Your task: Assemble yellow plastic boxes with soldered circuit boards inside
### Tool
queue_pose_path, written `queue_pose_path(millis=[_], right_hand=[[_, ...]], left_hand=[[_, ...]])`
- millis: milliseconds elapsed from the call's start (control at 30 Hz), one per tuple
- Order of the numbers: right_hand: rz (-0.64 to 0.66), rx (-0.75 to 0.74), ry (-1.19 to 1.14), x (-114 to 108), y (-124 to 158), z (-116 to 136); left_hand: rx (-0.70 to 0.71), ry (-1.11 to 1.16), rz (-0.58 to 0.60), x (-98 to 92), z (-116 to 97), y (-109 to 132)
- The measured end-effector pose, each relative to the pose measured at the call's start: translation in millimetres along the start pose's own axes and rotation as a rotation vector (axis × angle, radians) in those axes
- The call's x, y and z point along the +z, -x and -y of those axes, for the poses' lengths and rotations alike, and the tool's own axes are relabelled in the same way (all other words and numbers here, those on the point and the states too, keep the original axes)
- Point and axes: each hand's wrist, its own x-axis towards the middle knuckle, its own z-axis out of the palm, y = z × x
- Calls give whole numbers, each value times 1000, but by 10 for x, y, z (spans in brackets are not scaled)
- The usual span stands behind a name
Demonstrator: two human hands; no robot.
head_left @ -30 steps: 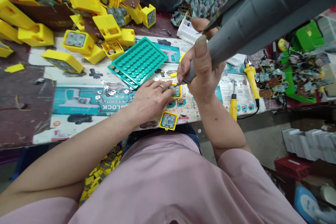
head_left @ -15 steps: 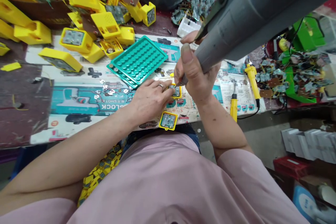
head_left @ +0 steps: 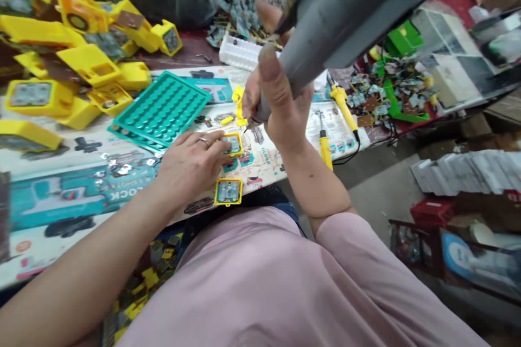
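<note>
My right hand (head_left: 280, 97) grips a large grey electric screwdriver (head_left: 342, 16), which slants up toward the camera. Its tip points at the paper just right of a small square yellow case (head_left: 241, 143) with a circuit board inside. On that case's left side lie the fingertips of my left hand (head_left: 195, 160), holding it against the table; a ring is on one finger. A second yellow case (head_left: 228, 191), also fitted with a board, sits closer to me at the table edge. Left of my hand are a teal dimpled tray (head_left: 166, 108) and small shiny metal plates (head_left: 122, 165).
Yellow housings (head_left: 89, 65) are heaped at the left. White tray (head_left: 238, 53) and a pile of wired parts (head_left: 248, 8) stand behind. Two yellow-handled tools, a soldering iron (head_left: 344, 105) and a screwdriver (head_left: 324, 149), lie right. Wired boards (head_left: 378, 97) clutter the far right.
The camera view has swung right, so the table appears shifted left. The electric screwdriver's tip has come away from the yellow case, moving up and right. My left hand stays on the case.
</note>
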Motion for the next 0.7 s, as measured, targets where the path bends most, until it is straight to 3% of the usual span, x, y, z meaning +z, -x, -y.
queue_pose_path(millis=[100,200,367,533,700], right_hand=[[-163,-13,132,-308,-17,-47],[-274,72,284,-642,44,-83],[-287,-14,430,-1107,297,-2],[-348,-40,559,-1382,435,-8],[-234,-55,764,-1666,660,87]], left_hand=[[-30,85,5,13,16,13],[-32,14,2,25,1,5],[-74,-100,75,1,-67,-48],[-162,-162,139,-36,-125,-93],[-176,-138,128,-18,-140,-121]])
